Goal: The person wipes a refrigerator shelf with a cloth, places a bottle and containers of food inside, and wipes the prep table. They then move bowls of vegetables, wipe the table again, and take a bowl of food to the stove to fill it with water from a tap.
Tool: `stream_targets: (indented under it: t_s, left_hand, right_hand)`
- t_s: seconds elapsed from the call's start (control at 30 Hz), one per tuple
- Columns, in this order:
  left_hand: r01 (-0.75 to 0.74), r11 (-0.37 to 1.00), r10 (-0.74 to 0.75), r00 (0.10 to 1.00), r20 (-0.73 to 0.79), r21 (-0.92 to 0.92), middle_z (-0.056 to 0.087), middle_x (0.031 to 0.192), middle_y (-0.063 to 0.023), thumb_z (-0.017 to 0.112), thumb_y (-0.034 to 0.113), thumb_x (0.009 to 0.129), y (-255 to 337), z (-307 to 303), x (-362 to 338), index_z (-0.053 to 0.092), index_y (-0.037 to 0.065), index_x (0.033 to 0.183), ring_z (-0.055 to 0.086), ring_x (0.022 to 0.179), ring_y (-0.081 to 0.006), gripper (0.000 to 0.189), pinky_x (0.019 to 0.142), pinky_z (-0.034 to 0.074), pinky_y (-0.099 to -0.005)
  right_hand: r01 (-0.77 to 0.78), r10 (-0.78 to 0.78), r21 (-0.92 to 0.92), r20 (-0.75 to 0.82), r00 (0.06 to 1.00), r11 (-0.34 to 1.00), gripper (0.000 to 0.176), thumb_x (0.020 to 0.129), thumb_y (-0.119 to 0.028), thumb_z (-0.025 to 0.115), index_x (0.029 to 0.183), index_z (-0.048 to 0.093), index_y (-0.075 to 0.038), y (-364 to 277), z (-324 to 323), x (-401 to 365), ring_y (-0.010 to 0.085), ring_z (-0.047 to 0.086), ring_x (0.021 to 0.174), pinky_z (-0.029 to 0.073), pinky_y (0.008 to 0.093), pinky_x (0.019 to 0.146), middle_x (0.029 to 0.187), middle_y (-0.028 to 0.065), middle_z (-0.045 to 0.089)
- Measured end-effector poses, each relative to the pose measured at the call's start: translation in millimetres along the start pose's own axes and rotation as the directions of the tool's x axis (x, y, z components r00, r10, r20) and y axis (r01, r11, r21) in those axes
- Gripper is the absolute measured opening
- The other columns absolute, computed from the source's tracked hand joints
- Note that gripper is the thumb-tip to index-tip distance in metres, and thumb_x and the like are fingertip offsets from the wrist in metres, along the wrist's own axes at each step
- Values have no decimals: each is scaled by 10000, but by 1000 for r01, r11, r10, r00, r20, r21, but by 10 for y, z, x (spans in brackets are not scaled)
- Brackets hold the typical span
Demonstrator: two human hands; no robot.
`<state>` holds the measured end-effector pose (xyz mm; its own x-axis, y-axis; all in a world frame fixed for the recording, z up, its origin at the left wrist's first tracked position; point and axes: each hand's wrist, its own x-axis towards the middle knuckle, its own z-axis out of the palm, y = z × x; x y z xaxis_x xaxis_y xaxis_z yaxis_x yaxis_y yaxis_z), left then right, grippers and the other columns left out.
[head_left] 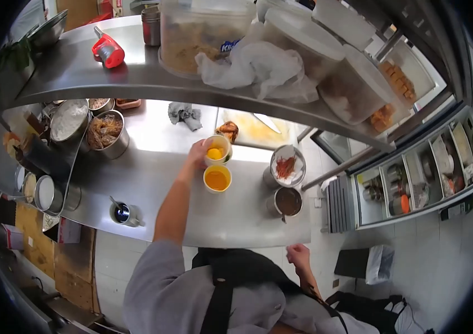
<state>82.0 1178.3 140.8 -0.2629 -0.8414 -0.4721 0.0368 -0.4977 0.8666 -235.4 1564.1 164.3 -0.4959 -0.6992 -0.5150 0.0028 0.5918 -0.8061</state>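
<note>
My left hand (197, 153) is closed around the side of a white cup (225, 143) with yellow contents, over the steel counter. Just in front of it, nearer my body, stands a second white cup (217, 178) holding an orange-yellow liquid. Behind the held cup, a browned piece of food (228, 131) lies at the edge of a white cutting board (247, 133). My right hand (298, 255) hangs loosely fisted beyond the counter's front edge, with nothing visible in it. Nearest to it on the counter is a metal container (287, 202) of dark brown contents.
A paper-lined metal container (287, 166) with red strands stands at the right. A knife (267, 123) rests on the board. Left are a crumpled grey cloth (185, 115), a pot of brown food (106, 131) and a mug (124, 214) of dark liquid. A steel shelf (153, 89) overhangs the counter.
</note>
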Motion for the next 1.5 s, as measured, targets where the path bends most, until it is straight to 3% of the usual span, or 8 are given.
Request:
stream_targets:
  t_s: [0.23,0.37,0.5,0.8,1.0,1.17,1.3,1.5]
  left_hand:
    - [-378,764,576,765,-289,523,556,973,-223,569,401,810,-198,392,403,576,6,933,505,973,-356,414,892,380,-425]
    - [-373,392,916,245,-319,841,421,1181,-266,517,134,748,53,-381,1365,468,-49,1080,340,1187,-400,382,1046,221,-460]
    - [29,442,399,889,-226,897,408,1286,-130,555,136,751,661,-731,966,344,118,1301,306,1258,-305,589,1017,264,-525]
    - [-12,191,534,840,-93,982,590,957,-212,540,148,761,-294,-379,-293,538,2,957,573,908,-364,245,800,457,-442]
    - [-25,813,-75,986,147,582,608,693,-158,651,271,675,-1436,871,-2060,598,-14,796,599,628,-250,314,606,472,-383]
    - [-132,973,97,979,180,191,620,716,-93,583,270,838,-911,1776,-1690,583,-1,923,582,553,-149,284,564,475,-302]
    - [-328,606,622,763,-174,724,619,778,-195,632,240,715,-193,1414,-438,586,-32,854,603,787,-337,308,695,474,-389]
    - [29,800,-86,994,66,599,572,830,-154,615,83,703,204,1222,169,529,-104,849,607,574,-234,252,464,557,-313]
  right_hand:
    - [188,-90,-266,342,935,945,172,796,-139,636,896,583,-8,-267,614,-308,105,568,590,473,236,524,664,54,595]
    - [167,-105,-378,180,978,910,168,783,-139,639,887,599,-13,49,395,-396,115,584,584,484,255,539,674,67,617]
    - [130,-92,-495,101,991,859,206,761,-127,645,922,605,-5,226,204,-525,116,590,590,485,269,560,698,71,635]
    - [109,-103,-335,37,994,936,217,766,-174,639,904,613,-8,326,57,-449,139,597,558,478,274,525,654,86,619]
    - [-226,111,334,328,938,915,337,880,-299,538,1046,556,-6,16,311,-316,175,609,710,490,276,573,887,120,620]
    - [-460,-54,629,624,780,627,381,853,-273,563,1122,518,-8,179,574,144,231,612,847,510,355,725,987,110,603]
    - [-350,10,437,613,790,829,312,767,-107,628,1049,559,10,-204,638,-61,197,621,806,523,336,699,946,106,616]
    - [-88,-75,230,614,786,969,370,709,-109,693,1050,582,-17,-280,870,-214,136,596,793,498,293,718,903,44,621]
